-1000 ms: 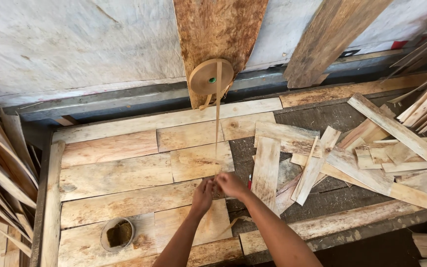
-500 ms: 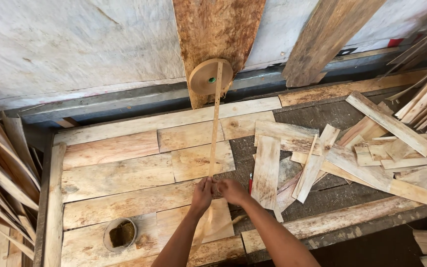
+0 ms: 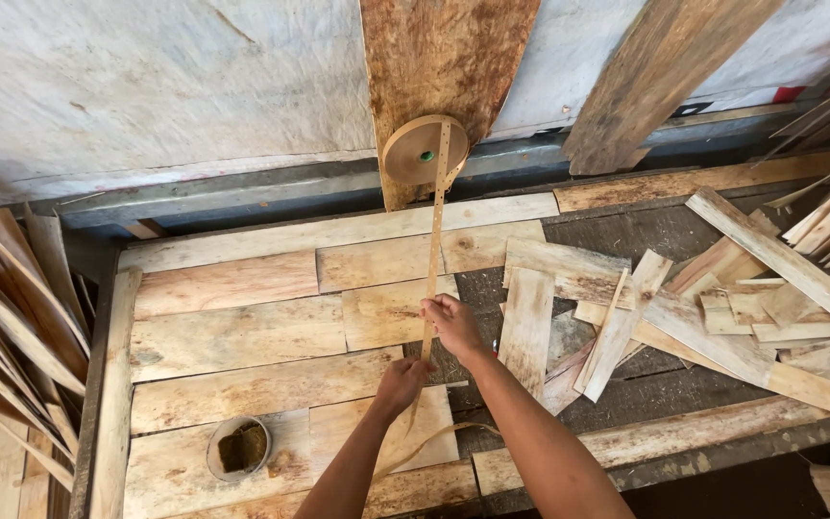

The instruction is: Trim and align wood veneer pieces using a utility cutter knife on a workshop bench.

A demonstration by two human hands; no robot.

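Brown paper tape strip (image 3: 435, 226) runs near-vertical in view, long axis from the tape roll (image 3: 424, 151) on the upright plank (image 3: 444, 58) straight down toward the person, slight lean left at the bottom end. Strip is taut between the roll and the hands; below the lower grip it goes slack and curls off right as a loose tail (image 3: 434, 444) over the boards. Right hand (image 3: 453, 322) pinches the strip higher up, fingers closed around it. Left hand (image 3: 401, 383) is just below and slightly left of that grip, also clamped on the strip. Both hands sit over the seam where the flat pallet boards (image 3: 242, 336) meet the dark bench surface. Right of the grip: loose heap of wood offcuts (image 3: 722, 298). Lower left of it: small round tin (image 3: 238, 448) with brown contents, resting on a board. Far left: stack of thin veneer slats (image 3: 2, 317). Versus half a second ago: the hands were side by side at one height, now the right has moved up the strip and they're staggered; the slack tail below has grown.
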